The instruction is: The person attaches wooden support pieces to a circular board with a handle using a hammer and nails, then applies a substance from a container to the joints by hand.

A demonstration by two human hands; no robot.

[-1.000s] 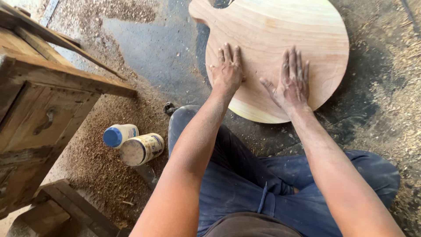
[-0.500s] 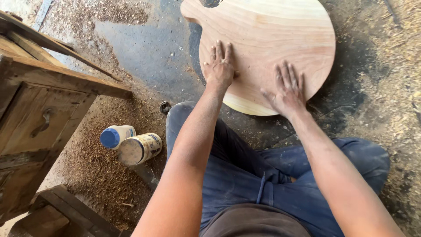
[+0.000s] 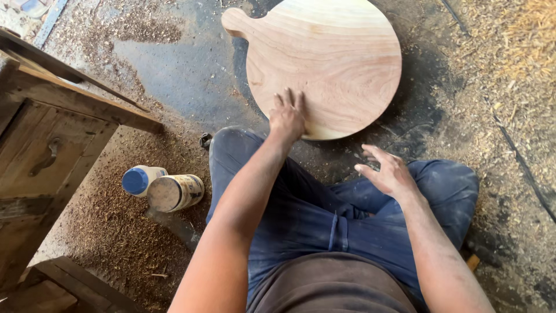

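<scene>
A round pale wooden board (image 3: 330, 58) with a short rounded handle at its upper left lies flat on the dark floor in front of me. My left hand (image 3: 287, 115) rests palm down on the board's near edge, fingers together. Off the board, my right hand (image 3: 389, 172) hovers above my right knee with its fingers spread and nothing in it. I sit cross-legged in dusty blue trousers (image 3: 324, 214).
A white bottle with a blue cap (image 3: 141, 179) and a tin can (image 3: 174, 192) lie in sawdust at my left. Rough wooden furniture (image 3: 46, 150) stands at the left edge. Wood shavings (image 3: 509, 75) cover the floor at the right.
My right hand has lifted off the board and drawn back toward my knee. The left hand has slid down to the board's near edge.
</scene>
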